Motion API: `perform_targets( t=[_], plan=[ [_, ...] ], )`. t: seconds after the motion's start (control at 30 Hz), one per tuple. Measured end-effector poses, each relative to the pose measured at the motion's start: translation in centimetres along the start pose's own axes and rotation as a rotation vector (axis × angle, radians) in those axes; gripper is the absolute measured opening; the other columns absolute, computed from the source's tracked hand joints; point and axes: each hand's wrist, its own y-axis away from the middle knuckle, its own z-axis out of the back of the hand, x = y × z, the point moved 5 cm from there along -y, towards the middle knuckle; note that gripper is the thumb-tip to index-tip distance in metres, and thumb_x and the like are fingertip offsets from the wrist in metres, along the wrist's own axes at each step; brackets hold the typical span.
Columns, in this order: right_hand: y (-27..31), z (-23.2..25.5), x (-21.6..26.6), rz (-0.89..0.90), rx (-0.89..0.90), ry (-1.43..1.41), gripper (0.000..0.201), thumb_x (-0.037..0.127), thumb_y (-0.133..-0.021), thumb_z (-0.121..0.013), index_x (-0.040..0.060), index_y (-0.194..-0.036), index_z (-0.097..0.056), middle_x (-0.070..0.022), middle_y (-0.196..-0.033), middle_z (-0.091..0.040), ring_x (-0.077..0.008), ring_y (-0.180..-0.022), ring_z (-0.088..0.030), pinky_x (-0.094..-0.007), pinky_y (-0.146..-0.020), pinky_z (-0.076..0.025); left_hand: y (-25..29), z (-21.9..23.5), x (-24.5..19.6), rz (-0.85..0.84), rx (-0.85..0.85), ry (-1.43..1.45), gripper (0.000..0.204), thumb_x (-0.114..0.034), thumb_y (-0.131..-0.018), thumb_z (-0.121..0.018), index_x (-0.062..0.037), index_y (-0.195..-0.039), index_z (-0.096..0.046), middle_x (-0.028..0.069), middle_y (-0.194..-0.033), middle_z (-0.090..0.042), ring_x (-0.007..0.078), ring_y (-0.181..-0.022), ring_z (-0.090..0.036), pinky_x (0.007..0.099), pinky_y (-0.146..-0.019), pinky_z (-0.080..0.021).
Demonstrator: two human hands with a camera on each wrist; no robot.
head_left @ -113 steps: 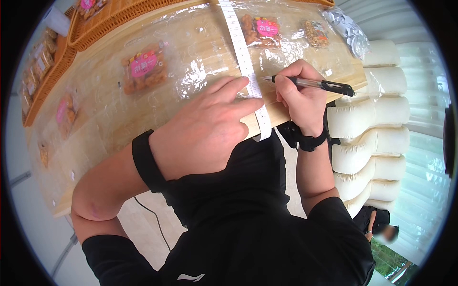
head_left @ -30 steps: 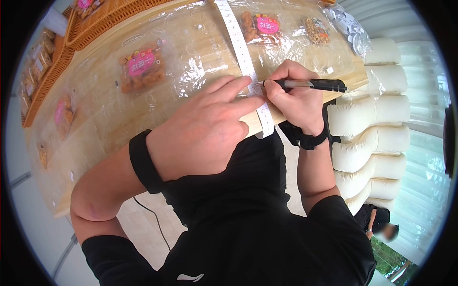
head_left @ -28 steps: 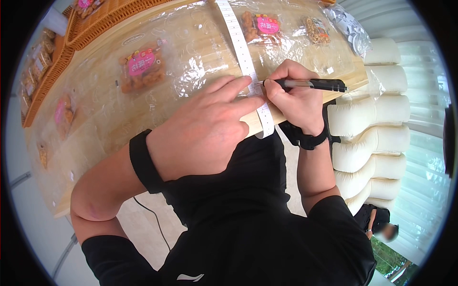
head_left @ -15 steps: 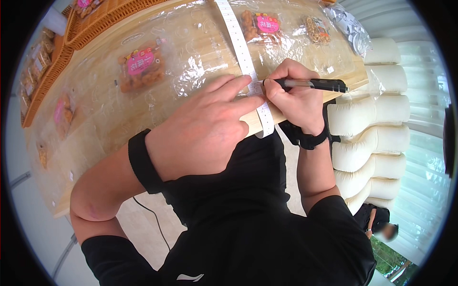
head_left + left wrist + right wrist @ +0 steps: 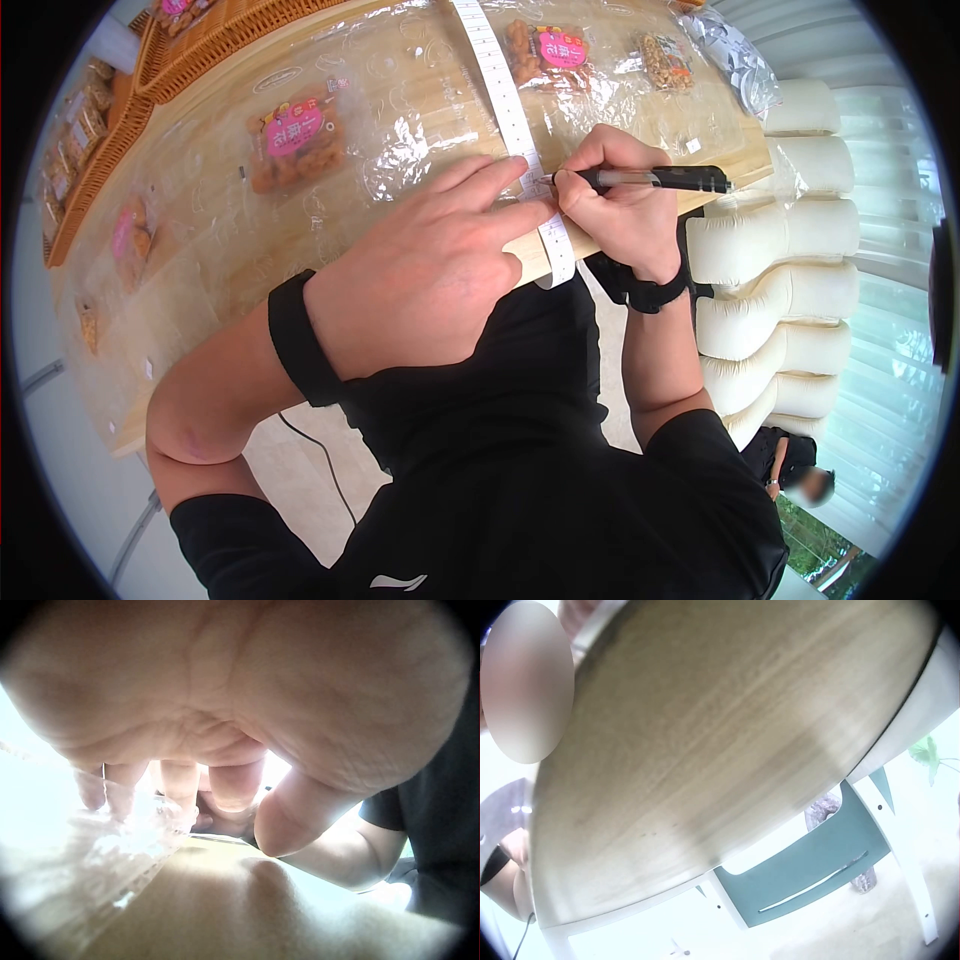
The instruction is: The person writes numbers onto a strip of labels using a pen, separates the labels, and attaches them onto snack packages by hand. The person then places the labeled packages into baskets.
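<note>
A long white paper strip (image 5: 507, 105) with small printed marks runs across the table to its near edge, where its end curls over. My left hand (image 5: 425, 265) lies over it with fingers extended, index and middle fingertips on the strip. In the left wrist view, the thumb (image 5: 285, 817) and fingers reach down to the tabletop. My right hand (image 5: 630, 215) pinches a black pen (image 5: 690, 179), whose tip is at the strip between the left fingertips. The right wrist view shows wood grain rather than the pen.
Clear plastic film covers much of the wooden table (image 5: 600, 235). Snack packs (image 5: 297, 135) with pink labels lie on the left and another snack pack (image 5: 550, 52) at the back. Wicker baskets (image 5: 225, 45) stand at the far left. A white cushioned seat (image 5: 770, 250) is at right.
Since the earliest frame, the pen has come left onto the strip and lies flatter, my right fingers closer in. Over the last second the pen tip shifts only slightly; the left hand stays put.
</note>
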Motion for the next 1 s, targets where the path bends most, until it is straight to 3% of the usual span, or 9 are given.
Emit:
perform_targets(
  t=[0.17, 0.33, 0.47, 0.53, 0.87, 1.0],
  plan=[
    [0.1, 0.3, 0.1, 0.001, -0.046, -0.128, 0.008, 0.0, -0.079, -0.068, 0.001, -0.076, -0.061, 0.0009, -0.07, -0.058, -0.005, -0.064, -0.052, -0.0221, -0.058, -0.043, -0.1, 0.1, -0.1, 0.003, 0.006, 0.0, 0.008, -0.002, -0.064, -0.066, 0.0052, -0.065, -0.069, 0.0163, -0.128, -0.063, 0.0413, -0.129, -0.048, 0.0494, -0.109, -0.039],
    [0.5, 1.4, -0.7, -0.128, -0.097, -0.33, 0.006, -0.001, -0.085, -0.068, 0.0012, -0.086, -0.062, 0.0013, -0.076, -0.06, -0.0038, -0.069, -0.054, -0.0206, -0.061, -0.043, -0.2, 0.0, -0.3, 0.005, 0.02, -0.012, 0.009, -0.002, -0.066, -0.066, 0.0055, -0.067, -0.069, 0.0163, -0.129, -0.062, 0.0406, -0.128, -0.049, 0.0478, -0.109, -0.04],
    [0.7, 1.6, 0.6, -0.099, -0.161, -0.31, 0.006, -0.002, -0.085, -0.067, 0.0009, -0.09, -0.063, 0.001, -0.08, -0.062, -0.0033, -0.071, -0.054, -0.02, -0.062, -0.043, 0.0, 0.1, -0.4, -0.003, 0.022, 0.018, 0.009, -0.002, -0.067, -0.065, 0.0056, -0.068, -0.069, 0.0166, -0.129, -0.062, 0.0396, -0.126, -0.049, 0.0475, -0.109, -0.04],
    [0.7, 1.3, 1.7, -0.034, -0.022, -0.311, 0.006, -0.002, -0.085, -0.067, 0.0007, -0.091, -0.064, 0.0003, -0.084, -0.064, -0.0031, -0.073, -0.054, -0.0199, -0.063, -0.043, 0.1, 0.1, -0.5, -0.019, -0.008, 0.031, 0.01, -0.003, -0.067, -0.065, 0.0059, -0.067, -0.069, 0.0175, -0.129, -0.062, 0.0386, -0.126, -0.049, 0.0468, -0.108, -0.04],
    [0.1, 0.7, 0.2, -0.103, 0.024, -0.113, 0.007, 0.0, -0.082, -0.069, 0.0001, -0.086, -0.064, -0.0006, -0.077, -0.064, -0.0051, -0.07, -0.057, -0.0215, -0.063, -0.046, 0.0, -0.1, -0.3, -0.011, 0.009, 0.009, 0.011, -0.003, -0.067, -0.064, 0.0073, -0.066, -0.069, 0.0188, -0.131, -0.06, 0.0383, -0.127, -0.049, 0.0462, -0.109, -0.039],
    [0.0, 0.5, -0.1, -0.151, 0.031, -0.219, 0.007, 0.001, -0.082, -0.07, -0.0001, -0.086, -0.064, -0.0012, -0.077, -0.065, -0.0054, -0.071, -0.058, -0.0216, -0.064, -0.047, 0.1, 0.1, -0.3, 0.013, 0.014, 0.01, 0.011, -0.003, -0.067, -0.064, 0.0062, -0.065, -0.069, 0.0182, -0.132, -0.06, 0.0402, -0.13, -0.048, 0.0491, -0.112, -0.036]
  ],
)
